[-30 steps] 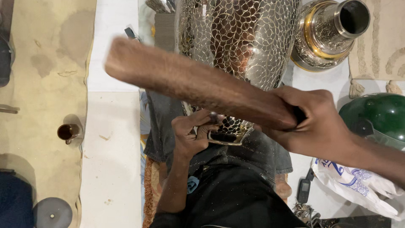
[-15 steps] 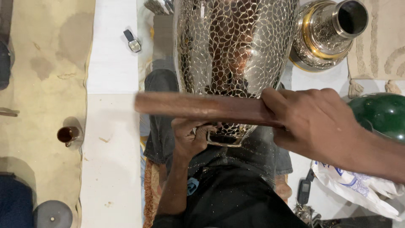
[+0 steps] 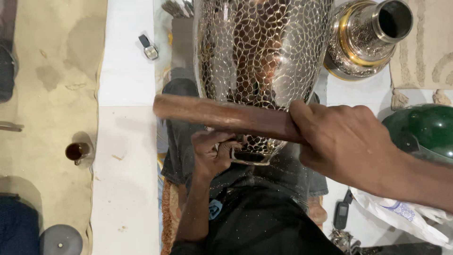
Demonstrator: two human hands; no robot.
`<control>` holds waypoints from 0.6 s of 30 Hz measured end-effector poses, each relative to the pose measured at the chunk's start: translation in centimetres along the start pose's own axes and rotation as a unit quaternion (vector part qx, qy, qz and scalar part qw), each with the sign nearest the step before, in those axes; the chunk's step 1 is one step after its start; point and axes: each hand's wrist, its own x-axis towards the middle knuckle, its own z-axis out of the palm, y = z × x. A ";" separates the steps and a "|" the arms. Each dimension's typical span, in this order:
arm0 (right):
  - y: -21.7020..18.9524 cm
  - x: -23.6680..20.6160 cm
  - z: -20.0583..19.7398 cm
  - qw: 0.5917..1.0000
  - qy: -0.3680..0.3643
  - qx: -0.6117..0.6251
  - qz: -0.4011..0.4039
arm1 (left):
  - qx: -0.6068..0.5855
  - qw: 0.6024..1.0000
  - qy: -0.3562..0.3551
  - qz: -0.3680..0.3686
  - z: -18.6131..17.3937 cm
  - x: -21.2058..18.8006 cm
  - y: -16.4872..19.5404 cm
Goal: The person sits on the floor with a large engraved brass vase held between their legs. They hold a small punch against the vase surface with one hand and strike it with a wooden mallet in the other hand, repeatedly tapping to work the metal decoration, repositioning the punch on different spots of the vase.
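A large hammered silver vase [image 3: 259,56] lies on my lap with its narrow rim toward me. My right hand [image 3: 344,141] is shut on a brown wooden stick [image 3: 212,113], which lies almost level across the vase's lower body. Just under the stick, my left hand [image 3: 212,153] is closed at the vase's lower rim. Its fingers pinch what looks like a small metal tool, mostly hidden by them.
A second silver and gold vase [image 3: 363,42] stands at the upper right, beside a green dome [image 3: 424,130]. Under my right forearm lie a white plastic bag [image 3: 401,212] and a dark phone [image 3: 340,215]. A small cup [image 3: 78,151] and a wristwatch [image 3: 148,47] are on the left.
The stick's far end has swung down from a raised tilt to nearly level across the vase. My right hand has come lower with it. The left hand has stayed at the rim.
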 end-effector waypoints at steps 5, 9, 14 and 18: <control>0.0 -0.3 -0.2 0.961 0.098 0.254 -0.055 | -0.005 0.997 0.014 -0.072 -0.1 -0.7 0.8; -0.3 0.1 -0.6 0.993 0.056 0.095 -0.039 | 0.024 0.999 0.010 -0.040 0.0 -0.5 0.7; -0.4 0.7 -0.2 0.975 0.063 0.210 -0.026 | 0.028 0.998 0.011 -0.048 -0.2 -0.4 0.6; 0.4 0.5 0.2 0.990 0.059 0.116 -0.047 | 0.041 0.999 0.009 -0.011 -0.3 -0.4 0.2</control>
